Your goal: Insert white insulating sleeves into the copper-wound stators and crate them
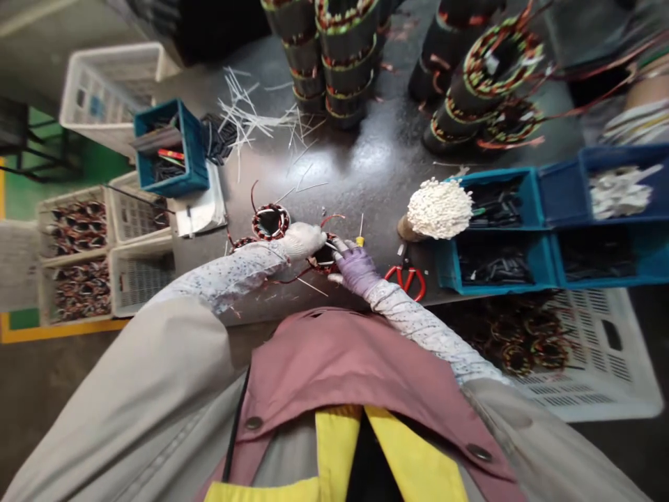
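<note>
In front of my body at the table's near edge is a small wire-wound motor stator (323,263), partly covered by both hands. My left hand (304,241), in a white glove, is closed at its upper left rim; the fingertips are too small to make out clearly. From the right, my right hand (356,269), its glove covered with purple over the palm, has its fingers curled round the stator's side. Thin copper leads stick out around it. Just left of my left hand stands a second stator (270,222) with an open bore.
Red-handled scissors (406,280) and a yellow-handled tool (360,240) lie right of my hands. Beyond are a bundle of white sticks (439,209) and blue bins (502,261). White strips (245,115) lie scattered behind. Tall stator stacks (348,70) stand at the back; crates (76,223) at left.
</note>
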The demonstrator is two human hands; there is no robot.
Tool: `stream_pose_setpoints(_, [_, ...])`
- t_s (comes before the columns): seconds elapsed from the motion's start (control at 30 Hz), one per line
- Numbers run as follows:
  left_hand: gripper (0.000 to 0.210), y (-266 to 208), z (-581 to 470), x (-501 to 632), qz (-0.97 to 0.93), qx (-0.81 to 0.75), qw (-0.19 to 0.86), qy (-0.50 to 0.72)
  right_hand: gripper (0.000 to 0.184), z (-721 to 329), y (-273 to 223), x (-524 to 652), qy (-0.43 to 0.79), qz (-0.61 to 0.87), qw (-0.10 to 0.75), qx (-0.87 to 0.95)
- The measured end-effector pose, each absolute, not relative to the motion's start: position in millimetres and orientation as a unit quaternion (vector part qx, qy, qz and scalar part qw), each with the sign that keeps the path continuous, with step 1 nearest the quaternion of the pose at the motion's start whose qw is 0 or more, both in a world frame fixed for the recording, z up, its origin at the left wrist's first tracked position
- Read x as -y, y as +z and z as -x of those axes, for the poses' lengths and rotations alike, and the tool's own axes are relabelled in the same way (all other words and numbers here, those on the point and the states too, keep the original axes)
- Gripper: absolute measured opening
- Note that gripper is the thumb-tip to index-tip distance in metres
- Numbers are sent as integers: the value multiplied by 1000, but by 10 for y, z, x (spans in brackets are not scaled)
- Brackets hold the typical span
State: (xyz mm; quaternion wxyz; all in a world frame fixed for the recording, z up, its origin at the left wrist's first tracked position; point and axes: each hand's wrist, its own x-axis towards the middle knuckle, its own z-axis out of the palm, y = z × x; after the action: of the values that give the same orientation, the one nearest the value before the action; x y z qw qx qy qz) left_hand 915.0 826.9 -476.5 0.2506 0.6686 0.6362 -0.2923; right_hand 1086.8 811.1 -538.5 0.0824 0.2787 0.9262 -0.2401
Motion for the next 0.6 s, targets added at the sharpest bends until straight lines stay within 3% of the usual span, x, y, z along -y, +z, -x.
stream_pose_setpoints(0.3, [42, -4623, -8974, -8080, -646, -670, 211, -299, 69, -10790, -5410, -8102, -299, -272, 46, -914])
stream_pose_setpoints(0.43, [68, -4551, -9084, -7946, -641, -672, 200, -313, 70, -10753, -5453, -8067, -311, -281, 28, -907])
stream_pose_setpoints(0.6, [32, -4629, -9189, -8122, -615, -675, 216, -346, 64, -10733, -5512, -8058, -321, -275, 9, -906])
